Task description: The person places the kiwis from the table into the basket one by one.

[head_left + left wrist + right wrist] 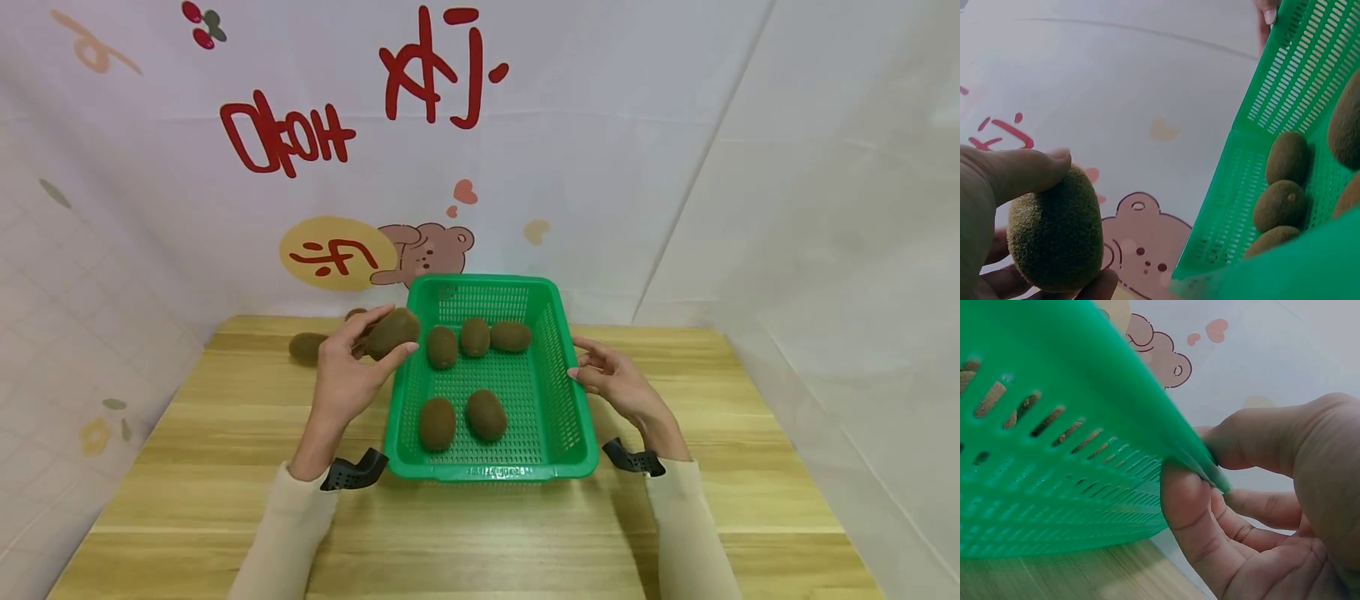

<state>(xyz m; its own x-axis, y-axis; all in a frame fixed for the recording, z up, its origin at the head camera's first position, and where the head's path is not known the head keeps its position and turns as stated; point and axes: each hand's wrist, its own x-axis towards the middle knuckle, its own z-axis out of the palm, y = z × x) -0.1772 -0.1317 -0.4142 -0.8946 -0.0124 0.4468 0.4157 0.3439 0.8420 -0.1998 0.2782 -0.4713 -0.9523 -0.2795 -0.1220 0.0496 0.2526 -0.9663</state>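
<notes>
A brown fuzzy kiwi (395, 332) is gripped between the thumb and fingers of my left hand (348, 375), raised at the left rim of a green plastic basket (491, 472). The left wrist view shows this kiwi (1057, 234) up close, apart from the basket. My right hand (617, 382) pinches the basket's right rim; in the right wrist view the thumb and fingers (1188, 500) lie on both sides of that rim. Inside the basket are several kiwis: a group towards the back, including one lying sideways (511, 337), and two nearer the front, one of them (487, 415) near the middle.
On the wooden table (495, 542), left of the basket, lies another kiwi (307, 348), with more partly hidden behind my left hand. A white printed cloth (600, 167) hangs behind the table, and pale sheets stand at both sides.
</notes>
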